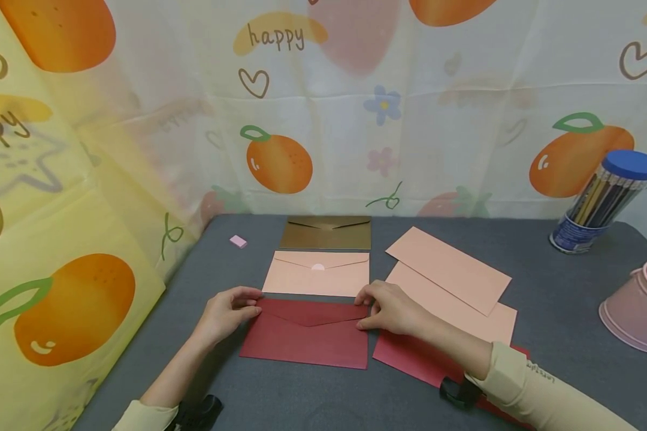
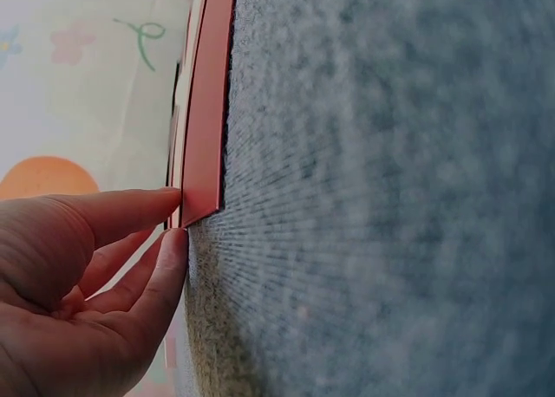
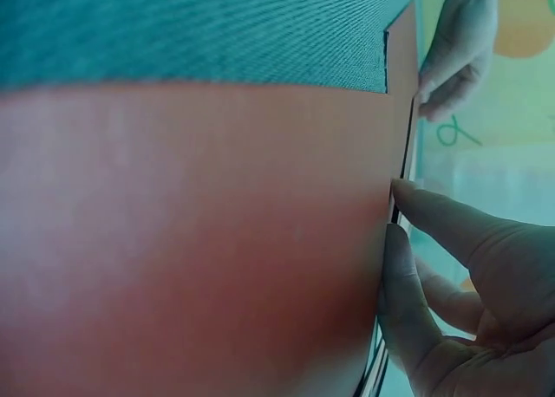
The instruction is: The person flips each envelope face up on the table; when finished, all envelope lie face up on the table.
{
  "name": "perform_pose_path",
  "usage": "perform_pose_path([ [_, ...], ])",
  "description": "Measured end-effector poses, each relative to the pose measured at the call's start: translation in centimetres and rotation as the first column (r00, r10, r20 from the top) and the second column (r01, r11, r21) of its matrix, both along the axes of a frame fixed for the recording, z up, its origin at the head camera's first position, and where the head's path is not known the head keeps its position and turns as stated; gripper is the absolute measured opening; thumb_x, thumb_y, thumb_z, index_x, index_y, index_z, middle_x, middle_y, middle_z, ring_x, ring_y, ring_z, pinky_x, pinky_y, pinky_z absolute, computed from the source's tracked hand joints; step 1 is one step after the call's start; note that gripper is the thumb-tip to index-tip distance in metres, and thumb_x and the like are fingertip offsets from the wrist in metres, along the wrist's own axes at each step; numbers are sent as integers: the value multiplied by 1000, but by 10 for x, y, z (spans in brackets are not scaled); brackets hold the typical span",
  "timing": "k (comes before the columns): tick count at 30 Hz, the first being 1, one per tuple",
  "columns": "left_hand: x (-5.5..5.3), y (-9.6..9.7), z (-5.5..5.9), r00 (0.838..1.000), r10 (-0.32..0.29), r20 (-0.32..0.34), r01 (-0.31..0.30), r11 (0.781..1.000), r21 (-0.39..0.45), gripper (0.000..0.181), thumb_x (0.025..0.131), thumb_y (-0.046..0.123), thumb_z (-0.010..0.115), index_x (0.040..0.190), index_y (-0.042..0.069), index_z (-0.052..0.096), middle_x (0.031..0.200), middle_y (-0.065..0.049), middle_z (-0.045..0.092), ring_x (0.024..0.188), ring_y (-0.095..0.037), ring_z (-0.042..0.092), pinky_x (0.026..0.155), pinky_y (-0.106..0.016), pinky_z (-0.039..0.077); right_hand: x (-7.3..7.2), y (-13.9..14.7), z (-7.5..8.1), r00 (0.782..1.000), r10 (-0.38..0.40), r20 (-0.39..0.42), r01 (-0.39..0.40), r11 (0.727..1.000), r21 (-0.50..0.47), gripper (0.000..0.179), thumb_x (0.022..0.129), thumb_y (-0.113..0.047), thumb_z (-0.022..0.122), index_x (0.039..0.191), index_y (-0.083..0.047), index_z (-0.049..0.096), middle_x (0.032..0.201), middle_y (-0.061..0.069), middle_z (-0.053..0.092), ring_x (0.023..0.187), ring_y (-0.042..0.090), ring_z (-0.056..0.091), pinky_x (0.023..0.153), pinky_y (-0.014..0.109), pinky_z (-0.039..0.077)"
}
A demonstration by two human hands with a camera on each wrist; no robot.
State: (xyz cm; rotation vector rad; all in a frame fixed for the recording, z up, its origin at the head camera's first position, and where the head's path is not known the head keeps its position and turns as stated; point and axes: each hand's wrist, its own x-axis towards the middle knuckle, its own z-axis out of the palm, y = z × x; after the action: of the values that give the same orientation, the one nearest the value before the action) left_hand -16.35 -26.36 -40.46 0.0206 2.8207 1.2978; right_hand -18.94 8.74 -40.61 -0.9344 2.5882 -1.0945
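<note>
A dark red envelope (image 1: 307, 344) lies flap side up on the table, its pointed flap folded down. At its upper left corner, my left hand (image 1: 227, 314) pinches the edge with thumb and fingers; the left wrist view shows the red corner (image 2: 204, 176) right between the fingertips. My right hand (image 1: 390, 308) holds the upper right corner, thumb on the side edge and bent fingers on the top edge. Just above lies a pale pink envelope (image 1: 302, 281) with a round white sticker, and behind that a gold-brown envelope (image 1: 326, 239), the three forming a column.
To the right, overlapping pink envelopes (image 1: 447, 269) lie askew over a red one (image 1: 410, 359), under my right forearm. A blue-lidded tub of pencils (image 1: 598, 203) and a pink bucket (image 1: 636, 311) stand at the right. A small pink block (image 1: 238, 241) lies back left.
</note>
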Motion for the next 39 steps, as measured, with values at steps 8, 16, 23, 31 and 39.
perform_pose_path([
  [8, 1, 0, 1, 1000, -3, 16, 3, 1000, 3, 29, 87, 8, 73, 115, 4, 69, 105, -9, 69, 98, -23, 64, 75, -27, 51, 0, 0, -1, 1000, -1, -1, 1, 1000, -11, 31, 80, -15, 81, 105, -4, 66, 95, 5, 55, 65, 3, 54, 64, 23, 47],
  [16, 1, 2, 1, 1000, -16, -18, 16, 999, -43, 28, 86, 9, 74, 113, 6, 70, 105, -9, 69, 99, -24, 65, 74, -29, 53, 2, 3, 0, 1000, -1, -4, 1, 1000, -19, 31, 80, -14, 81, 105, -5, 66, 96, 5, 56, 66, 4, 56, 63, 23, 47],
  [23, 2, 10, 4, 972, -110, -209, 84, 988, -127, 28, 84, 6, 76, 111, 4, 70, 106, -12, 68, 92, -26, 69, 78, -40, 56, 4, 12, 2, 1000, -13, 20, 14, 999, -48, 33, 82, -18, 79, 109, -7, 65, 93, 0, 62, 69, 4, 61, 69, 25, 49],
  [31, -5, 45, 10, 901, -308, -306, 268, 949, -166, 26, 84, 6, 75, 110, 7, 70, 106, -4, 69, 95, -22, 68, 83, -40, 55, 6, 36, 7, 993, -116, 26, 118, 988, -97, 35, 84, -24, 78, 113, -9, 66, 100, 0, 65, 87, 13, 63, 74, 29, 52],
  [39, -23, 88, 10, 837, -446, -319, 432, 894, -118, 23, 88, 8, 72, 111, 5, 70, 108, -4, 67, 101, -24, 63, 83, -34, 55, 5, 77, 10, 971, -240, -21, 236, 965, -112, 38, 85, -24, 77, 118, -10, 65, 113, 4, 65, 96, 19, 63, 75, 29, 54],
])
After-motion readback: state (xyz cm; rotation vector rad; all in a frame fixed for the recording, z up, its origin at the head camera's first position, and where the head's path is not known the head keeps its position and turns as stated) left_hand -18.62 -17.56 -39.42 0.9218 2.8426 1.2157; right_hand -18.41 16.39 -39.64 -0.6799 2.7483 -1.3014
